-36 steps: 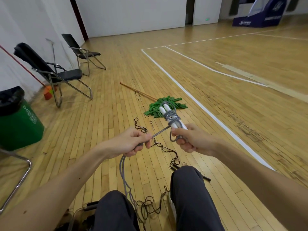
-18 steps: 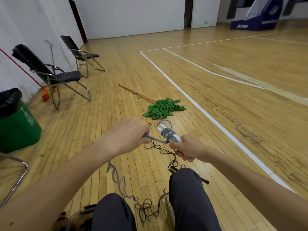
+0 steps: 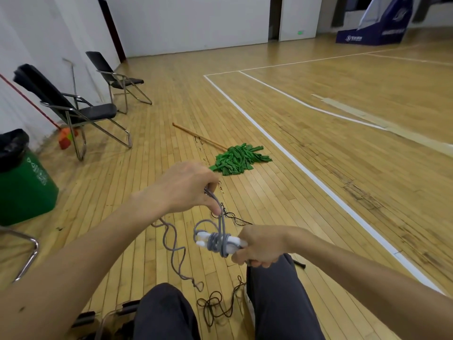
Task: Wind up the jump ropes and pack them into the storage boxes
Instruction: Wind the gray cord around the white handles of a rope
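Gym floor (image 3: 282, 192): slack trails.
Left hand (image 3: 186, 185): fingers (image 3: 215, 207) pinch grey jump rope (image 3: 217, 244) taut; we wrap.
Right hand (image 3: 259, 246): fingers (image 3: 247, 258) clamp white handles (image 3: 234, 241).

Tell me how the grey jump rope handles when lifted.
Probably floppy: the grey rope hangs in kinked waves below the left hand. Likely springy too, so the wraps round the white handles may loosen if released.

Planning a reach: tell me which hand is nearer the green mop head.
Left. The left hand, pinching the grey rope, is out short of the green mop head; the right hand is farther back, gripping the white handles.
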A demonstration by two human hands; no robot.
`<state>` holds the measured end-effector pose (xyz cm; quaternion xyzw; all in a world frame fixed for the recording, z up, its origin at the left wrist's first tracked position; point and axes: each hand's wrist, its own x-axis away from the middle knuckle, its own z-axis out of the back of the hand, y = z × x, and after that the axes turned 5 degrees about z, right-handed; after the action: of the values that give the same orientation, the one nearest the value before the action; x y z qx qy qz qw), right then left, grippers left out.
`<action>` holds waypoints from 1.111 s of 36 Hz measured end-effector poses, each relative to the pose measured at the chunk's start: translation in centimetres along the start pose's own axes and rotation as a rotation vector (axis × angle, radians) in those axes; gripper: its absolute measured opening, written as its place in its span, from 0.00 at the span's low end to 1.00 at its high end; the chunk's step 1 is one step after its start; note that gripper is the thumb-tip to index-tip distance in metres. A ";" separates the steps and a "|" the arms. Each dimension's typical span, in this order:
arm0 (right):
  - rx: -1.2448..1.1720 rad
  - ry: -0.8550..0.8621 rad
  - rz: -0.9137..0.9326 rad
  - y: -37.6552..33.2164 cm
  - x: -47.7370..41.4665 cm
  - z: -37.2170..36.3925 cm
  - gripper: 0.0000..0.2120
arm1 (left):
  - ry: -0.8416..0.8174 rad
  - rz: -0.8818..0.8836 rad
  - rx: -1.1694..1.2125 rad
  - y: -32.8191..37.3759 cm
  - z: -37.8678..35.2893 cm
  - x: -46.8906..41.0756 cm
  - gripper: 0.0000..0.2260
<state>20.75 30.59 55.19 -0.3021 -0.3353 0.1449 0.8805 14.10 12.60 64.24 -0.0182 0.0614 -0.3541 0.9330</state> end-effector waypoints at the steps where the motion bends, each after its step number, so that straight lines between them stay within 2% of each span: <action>1: 0.013 -0.028 0.022 -0.2 0.1 -0.2 0.13 | -0.017 0.019 0.025 -0.1 0.0 0.1 0.22; 7: 0.092 -0.071 0.159 -1.8 0.9 -0.7 0.17 | -0.077 0.093 0.169 -0.8 -0.9 0.4 0.26; 12: 0.185 -0.039 0.262 -2.9 1.6 -0.4 0.14 | -0.142 0.170 0.257 -1.8 -1.9 0.8 0.30; 16: 0.184 0.032 0.346 -3.8 2.3 0.5 0.14 | -0.201 0.196 0.508 -3.2 -3.4 0.4 0.31; 20: 0.187 0.133 0.406 -4.6 3.0 1.5 0.13 | -0.274 0.162 0.823 -4.0 -4.6 0.6 0.41; 22: 0.177 0.160 0.423 -4.8 3.2 1.7 0.13 | -0.346 0.146 0.896 -3.1 -3.9 0.8 0.37; 24: 0.158 0.179 0.440 -4.8 3.1 1.8 0.13 | -0.410 0.239 0.837 -6.3 -8.6 -0.4 0.22; 26: 0.144 0.205 0.453 -4.9 3.1 1.9 0.13 | -0.601 0.437 1.048 -17.9 -23.1 -3.9 0.13; 27: 0.135 0.224 0.459 -5.0 3.1 2.0 0.13 | -0.645 0.495 1.237 -21.4 -27.8 -5.6 0.16; 28: 0.127 0.247 0.461 -5.0 3.0 2.2 0.12 | -0.683 0.536 1.369 -22.2 -29.2 -5.9 0.18; 29: 0.121 0.274 0.456 -4.9 2.9 2.5 0.11 | -0.627 0.558 1.414 -20.0 -28.2 -4.7 0.16; 30: 0.118 0.303 0.445 -4.9 2.9 2.9 0.10 | -0.544 0.523 1.396 -15.0 -24.3 -2.2 0.11; 31: 0.117 0.335 0.430 -4.8 2.7 3.2 0.10 | -0.572 0.480 1.402 -8.8 -16.8 0.9 0.13; 32: 0.119 0.366 0.416 -4.6 2.6 3.6 0.11 | -0.587 0.347 1.269 -3.4 -12.0 1.6 0.16; 33: 0.125 0.390 0.403 -4.5 2.4 3.8 0.12 | -0.569 0.320 1.269 -1.4 -9.9 2.7 0.18; 34: 0.129 0.406 0.392 -4.4 2.2 3.9 0.13 | -0.498 0.309 1.253 -0.1 -8.9 2.8 0.20; 36: 0.122 0.434 0.362 -4.1 1.8 4.1 0.13 | -0.381 0.447 1.306 0.7 -9.4 2.5 0.25; 40: 0.042 0.534 0.325 -3.2 1.2 4.8 0.12 | -0.297 0.390 1.369 1.9 -9.9 3.6 0.28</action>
<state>18.57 30.76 60.61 -0.3610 -0.0364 0.2063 0.9087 16.75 11.68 53.95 0.5331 -0.2989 -0.1341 0.7800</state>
